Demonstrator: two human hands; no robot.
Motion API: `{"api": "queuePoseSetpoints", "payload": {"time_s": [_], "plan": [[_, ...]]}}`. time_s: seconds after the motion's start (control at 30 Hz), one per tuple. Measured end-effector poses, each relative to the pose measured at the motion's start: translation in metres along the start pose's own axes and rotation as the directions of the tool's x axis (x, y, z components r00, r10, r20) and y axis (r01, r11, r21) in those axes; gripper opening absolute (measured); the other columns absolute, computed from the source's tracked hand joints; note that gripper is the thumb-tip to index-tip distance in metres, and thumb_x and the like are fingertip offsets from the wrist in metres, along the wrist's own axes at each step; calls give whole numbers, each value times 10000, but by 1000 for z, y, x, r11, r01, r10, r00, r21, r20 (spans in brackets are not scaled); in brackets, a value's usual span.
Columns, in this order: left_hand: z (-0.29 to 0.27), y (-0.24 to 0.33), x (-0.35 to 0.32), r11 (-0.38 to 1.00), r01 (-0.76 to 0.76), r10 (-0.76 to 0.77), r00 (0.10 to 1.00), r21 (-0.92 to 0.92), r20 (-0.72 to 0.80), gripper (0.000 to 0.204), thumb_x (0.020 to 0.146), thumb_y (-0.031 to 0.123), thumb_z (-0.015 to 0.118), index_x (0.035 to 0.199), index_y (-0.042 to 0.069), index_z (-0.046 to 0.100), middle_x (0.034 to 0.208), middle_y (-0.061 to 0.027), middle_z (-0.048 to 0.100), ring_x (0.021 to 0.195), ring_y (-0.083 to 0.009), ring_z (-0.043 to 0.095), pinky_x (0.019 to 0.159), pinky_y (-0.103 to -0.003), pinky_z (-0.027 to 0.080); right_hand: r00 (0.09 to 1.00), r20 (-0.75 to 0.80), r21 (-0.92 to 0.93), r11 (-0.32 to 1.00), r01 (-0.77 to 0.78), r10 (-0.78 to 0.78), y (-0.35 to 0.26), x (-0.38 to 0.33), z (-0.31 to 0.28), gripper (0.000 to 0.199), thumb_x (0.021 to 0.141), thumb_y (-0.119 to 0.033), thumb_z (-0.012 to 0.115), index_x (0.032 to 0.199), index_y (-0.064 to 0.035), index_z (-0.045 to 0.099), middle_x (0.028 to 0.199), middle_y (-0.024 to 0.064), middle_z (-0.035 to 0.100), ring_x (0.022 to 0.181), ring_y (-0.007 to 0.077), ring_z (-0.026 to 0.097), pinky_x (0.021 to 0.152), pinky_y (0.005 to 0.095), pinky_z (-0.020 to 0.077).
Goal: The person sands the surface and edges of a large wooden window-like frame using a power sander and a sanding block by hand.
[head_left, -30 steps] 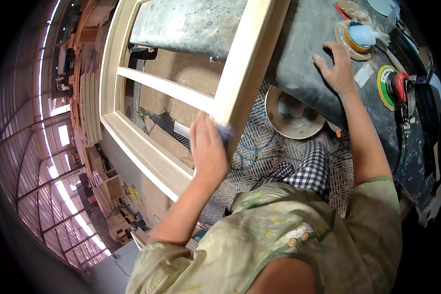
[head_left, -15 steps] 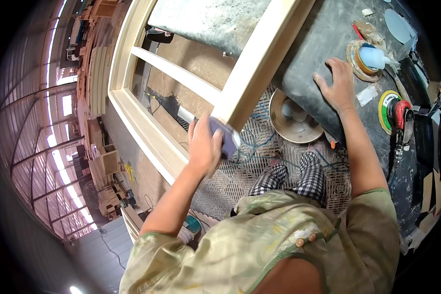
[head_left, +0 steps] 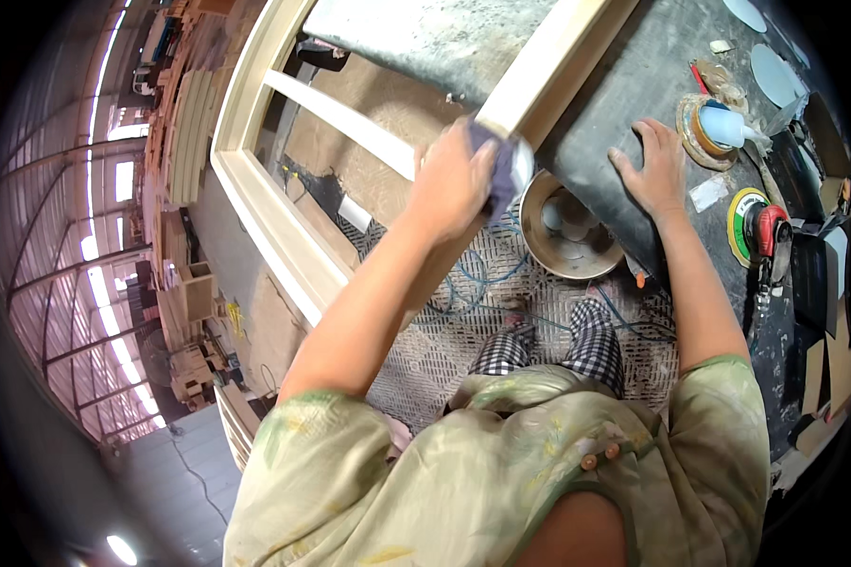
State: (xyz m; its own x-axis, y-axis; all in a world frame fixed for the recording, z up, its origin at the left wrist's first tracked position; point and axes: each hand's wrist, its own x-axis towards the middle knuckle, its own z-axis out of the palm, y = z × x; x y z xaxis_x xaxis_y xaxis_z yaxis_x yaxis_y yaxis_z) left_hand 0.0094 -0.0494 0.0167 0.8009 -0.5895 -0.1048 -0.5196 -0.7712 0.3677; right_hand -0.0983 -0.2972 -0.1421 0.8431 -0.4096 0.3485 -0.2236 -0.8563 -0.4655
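Dusty and dark, the work surface fills the far right of the view, with a long workshop hall curving away on the left. A pale wooden frame lies partly on the surface and partly over the floor, and its near right rail runs diagonally toward the left hand. That hand's grip is closed around a greyish sanding pad, pressed against the rail's near end. The right hand lies flat and open on the surface, holding nothing, bracing the body. To sand well, I judge the pad should stay flat to the wood, travel along the grain, and keep even pressure near the edge so the corner is not rounded. The wood looks smooth, matte and cream-coloured. A round metal bowl sits below the surface edge, and a red-bodied sander with a green-rimmed disc rests to the right.
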Motion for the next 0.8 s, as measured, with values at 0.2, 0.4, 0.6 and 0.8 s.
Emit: {"api": "queuePoseSetpoints", "payload": {"time_s": [0.2, 0.4, 0.6, 0.8], "plan": [[12, -16, -18, 995, -93, 90, 993, -37, -75, 476, 927, 348, 455, 1250, -1, 429, 1165, -211, 556, 1136, -351, 500, 1018, -507, 291, 1000, 25, 16, 1000, 12, -12, 10, -19, -10, 434, 775, -266, 663, 1135, -50, 556, 1235, 125, 533, 1183, 309, 468, 996, 437, 358], [-5, -122, -201, 983, 29, -35, 999, 179, 31, 604, 901, 309, 513, 1362, -31, 320, 1297, -206, 482, 1211, -342, 461, 1082, -518, 218, 972, -172, -222, 967, 121, -161, -43, -93, -82, 482, 739, -192, 688, 1181, -60, 549, 1251, 135, 506, 1150, 348, 481, 951, 458, 392], [-8, -115, -173, 984, -85, 89, 996, 157, -17, 707, 880, 424, 549, 1333, -78, 343, 1203, -219, 527, 1145, -347, 493, 1068, -514, 252, 886, -109, -490, 751, -443, 451, 92, -89, -169, 823, 744, -306, 719, 1431, -156, 291, 1304, 196, 489, 1173, 400, 483, 937, 482, 412], [-4, -115, -171, 988, -117, 128, 985, 99, -119, 845, 783, 529, 640, 1297, -91, 384, 1167, -235, 548, 1093, -358, 520, 1012, -458, 341, 802, 20, -288, 772, -567, 597, 70, -66, -171, 845, 662, -318, 780, 1353, -99, 345, 1170, 226, 586, 1075, 395, 570, 938, 415, 428]]}}
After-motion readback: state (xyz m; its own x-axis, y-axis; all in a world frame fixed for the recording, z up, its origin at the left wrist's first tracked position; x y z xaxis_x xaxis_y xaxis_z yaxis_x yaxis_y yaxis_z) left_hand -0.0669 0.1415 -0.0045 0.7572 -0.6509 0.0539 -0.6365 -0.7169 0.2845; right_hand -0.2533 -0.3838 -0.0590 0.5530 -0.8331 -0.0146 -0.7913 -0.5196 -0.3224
